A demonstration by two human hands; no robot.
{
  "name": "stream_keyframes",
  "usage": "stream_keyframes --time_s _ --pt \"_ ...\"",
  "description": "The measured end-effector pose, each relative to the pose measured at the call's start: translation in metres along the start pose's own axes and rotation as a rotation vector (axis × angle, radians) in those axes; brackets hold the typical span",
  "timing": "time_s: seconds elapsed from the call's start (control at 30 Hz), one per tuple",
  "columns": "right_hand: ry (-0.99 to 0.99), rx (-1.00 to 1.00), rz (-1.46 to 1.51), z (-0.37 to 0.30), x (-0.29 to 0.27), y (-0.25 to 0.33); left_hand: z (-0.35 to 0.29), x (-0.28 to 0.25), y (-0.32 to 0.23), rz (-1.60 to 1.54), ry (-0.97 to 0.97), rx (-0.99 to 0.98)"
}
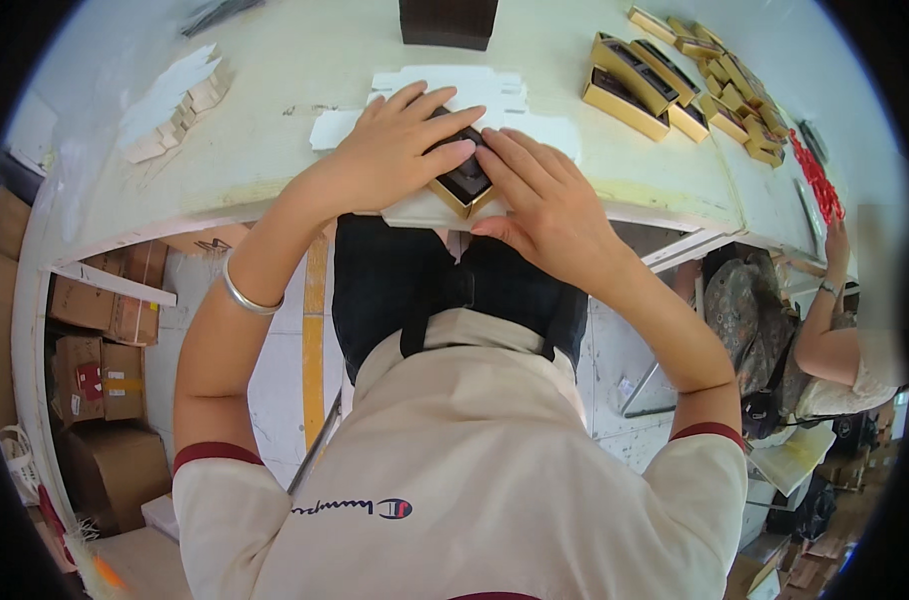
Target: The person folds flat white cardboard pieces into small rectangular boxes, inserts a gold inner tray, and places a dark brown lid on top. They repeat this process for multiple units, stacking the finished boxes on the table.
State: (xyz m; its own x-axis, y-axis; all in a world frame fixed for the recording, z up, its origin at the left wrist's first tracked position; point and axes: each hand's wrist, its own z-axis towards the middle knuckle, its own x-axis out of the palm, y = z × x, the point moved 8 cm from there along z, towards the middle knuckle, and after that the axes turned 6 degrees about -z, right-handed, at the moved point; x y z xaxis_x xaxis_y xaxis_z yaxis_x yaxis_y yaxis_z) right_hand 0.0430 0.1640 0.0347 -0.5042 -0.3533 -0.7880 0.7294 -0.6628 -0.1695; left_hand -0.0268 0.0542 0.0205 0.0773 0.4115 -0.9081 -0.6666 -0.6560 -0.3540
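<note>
The head-worn left fisheye camera looks steeply down past the nearby shirt (535,470) toward the left hand (400,145), right hand (550,200) and table (285,75).

This looks like a packing workshop, or the packing corner of a small factory. A long, pale, scuffed desk (275,70) serves as the work surface, and small packaging crowds it in batches: a stack of white folded card pieces (180,105) on the left, gold boxes (630,85) with dark contents on the right, and a larger heap of similar boxes (740,85) behind them. A bundle of red strips (818,178) lies farther right, where another person's arm (833,325) reaches the work surface. Brown shipping cartons (93,378) are piled beneath on the left, and a yellow stripe (315,365) crosses the pale tiled floor (603,365)
</note>
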Motion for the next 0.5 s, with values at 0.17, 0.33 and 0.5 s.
stream_keyframes --time_s 0.17,0.33,0.5 --pt "-0.011 0.249 0.244 -0.002 0.0 -0.013 -0.003 -0.018 0.021 -0.59 0.029 0.012" --pt "-0.092 0.275 0.056 0.007 0.001 -0.006 -0.008 -0.023 0.021 -0.303 0.055 -0.069" --pt "-0.112 0.372 0.364 -0.003 0.011 -0.03 -0.003 -0.02 0.017 -0.363 0.006 -0.037"
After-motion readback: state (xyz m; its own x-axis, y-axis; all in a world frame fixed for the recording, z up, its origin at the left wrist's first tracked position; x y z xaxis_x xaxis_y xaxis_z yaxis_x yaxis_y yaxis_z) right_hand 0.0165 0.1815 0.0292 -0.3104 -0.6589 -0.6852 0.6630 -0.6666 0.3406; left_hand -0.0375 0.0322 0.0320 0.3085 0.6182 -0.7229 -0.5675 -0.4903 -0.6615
